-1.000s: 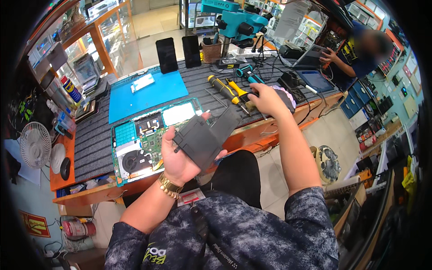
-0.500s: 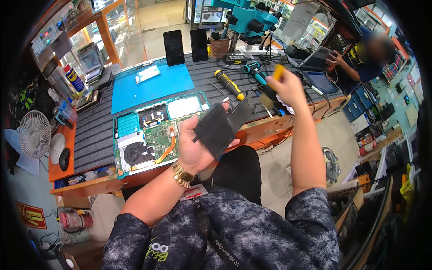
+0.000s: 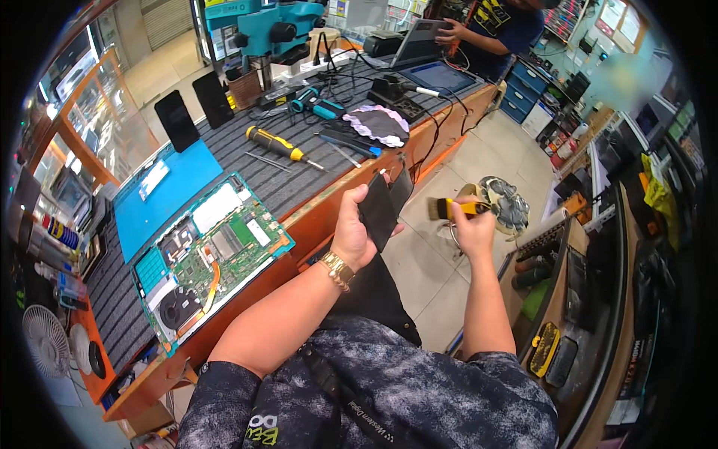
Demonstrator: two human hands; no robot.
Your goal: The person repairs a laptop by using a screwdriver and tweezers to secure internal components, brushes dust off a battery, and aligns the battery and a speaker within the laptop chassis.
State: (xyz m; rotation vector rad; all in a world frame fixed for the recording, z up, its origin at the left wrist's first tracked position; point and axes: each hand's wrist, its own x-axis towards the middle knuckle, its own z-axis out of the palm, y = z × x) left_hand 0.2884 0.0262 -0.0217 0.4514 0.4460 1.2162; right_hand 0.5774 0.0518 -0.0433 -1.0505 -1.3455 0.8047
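Note:
My left hand [image 3: 351, 236] is closed round a flat black pack [image 3: 380, 212] in two sections, which looks like a laptop battery; it is tilted in front of the bench edge. To its right, my right hand [image 3: 474, 229] grips a brush [image 3: 443, 209] by its yellow handle. The dark bristles point left toward the pack, with a space between. An opened laptop [image 3: 243, 234] lies on the bench left of my hands, its green board, black fan and copper heat pipe exposed.
On the ribbed grey bench mat [image 3: 247, 166] lie a yellow-black screwdriver [image 3: 275, 144], tweezers and a teal power tool [image 3: 318, 103]. A blue mat [image 3: 168, 187] and two dark phones are beyond the laptop. Another person [image 3: 493, 37] handles a laptop at the far end. Shelves stand right.
The view has turned right, so the bench sits farther left. My right hand has brought the brush down from over the bench to beside the pack, which my left hand still holds.

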